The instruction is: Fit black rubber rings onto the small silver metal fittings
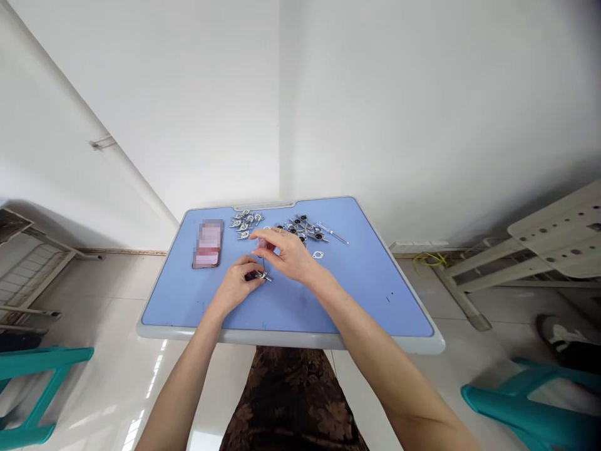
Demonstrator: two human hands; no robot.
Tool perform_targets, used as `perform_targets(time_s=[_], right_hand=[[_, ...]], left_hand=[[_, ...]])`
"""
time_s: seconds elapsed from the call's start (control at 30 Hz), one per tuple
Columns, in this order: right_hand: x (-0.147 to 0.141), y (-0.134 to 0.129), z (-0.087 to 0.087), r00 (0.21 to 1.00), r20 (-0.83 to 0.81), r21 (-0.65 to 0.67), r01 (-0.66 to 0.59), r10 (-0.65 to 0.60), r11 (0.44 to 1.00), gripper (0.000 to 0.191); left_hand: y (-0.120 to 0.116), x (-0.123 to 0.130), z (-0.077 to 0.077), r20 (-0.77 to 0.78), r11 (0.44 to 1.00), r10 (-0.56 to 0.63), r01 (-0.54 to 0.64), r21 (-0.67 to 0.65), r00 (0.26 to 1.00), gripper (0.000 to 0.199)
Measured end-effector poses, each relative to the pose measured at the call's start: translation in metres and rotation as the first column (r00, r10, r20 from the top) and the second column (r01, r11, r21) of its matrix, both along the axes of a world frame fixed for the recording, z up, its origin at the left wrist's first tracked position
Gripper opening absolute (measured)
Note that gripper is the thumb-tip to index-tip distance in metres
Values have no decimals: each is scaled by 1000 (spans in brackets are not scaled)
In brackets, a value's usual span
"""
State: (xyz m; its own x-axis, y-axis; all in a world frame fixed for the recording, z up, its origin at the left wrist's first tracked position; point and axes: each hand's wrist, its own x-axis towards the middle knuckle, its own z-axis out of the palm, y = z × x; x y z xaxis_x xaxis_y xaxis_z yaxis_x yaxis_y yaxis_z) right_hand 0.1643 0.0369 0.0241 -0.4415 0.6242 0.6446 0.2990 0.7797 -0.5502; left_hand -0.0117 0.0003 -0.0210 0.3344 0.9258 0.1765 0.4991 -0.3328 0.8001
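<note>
On the blue tabletop, my left hand (232,286) pinches a small metal fitting (264,276) between thumb and fingers, holding it down near the surface. Above it, my right hand (292,254) is closed around the translucent pinkish handle of a screwdriver (263,263). Its thin shaft points straight down to the fitting, and the contact at the tip is too small to make out. Just beyond my hands lies a cluster of silver metal fittings (245,222). Behind my right hand is a pile of similar fittings with black round parts (300,227), partly covered by that hand.
A phone (209,244) lies at the left of the table (370,275). A flat metal plate (318,255) and a slim rod-like tool (334,233) lie to the right. White walls stand behind, with teal stools (42,376) and a beige frame (469,275) on the floor.
</note>
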Motion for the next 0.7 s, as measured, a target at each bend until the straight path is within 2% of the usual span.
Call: perform_targets(time_s=[0.1,0.27,0.4,0.57,0.7], right_hand=[[-6,-4,-2,1000,2,62,10,-11,998,24],[-11,-7,-9,997,-66,0,-29,29,1000,39],[-9,-4,-10,994,-103,12,-27,28,1000,35],[-4,-1,-11,983,-133,-45,-136,129,990,42],[-5,1,-15,983,-170,-21,-73,69,997,31]], left_hand=[[0,1,1,1,1000,-11,11,6,1000,15],[0,1,1,-15,1000,-9,9,11,1000,16],[1,1,1,-18,1000,-8,8,13,1000,16],[1,1,1,-15,1000,-7,8,28,1000,12],[2,1,-1,-8,999,-4,4,34,1000,12]])
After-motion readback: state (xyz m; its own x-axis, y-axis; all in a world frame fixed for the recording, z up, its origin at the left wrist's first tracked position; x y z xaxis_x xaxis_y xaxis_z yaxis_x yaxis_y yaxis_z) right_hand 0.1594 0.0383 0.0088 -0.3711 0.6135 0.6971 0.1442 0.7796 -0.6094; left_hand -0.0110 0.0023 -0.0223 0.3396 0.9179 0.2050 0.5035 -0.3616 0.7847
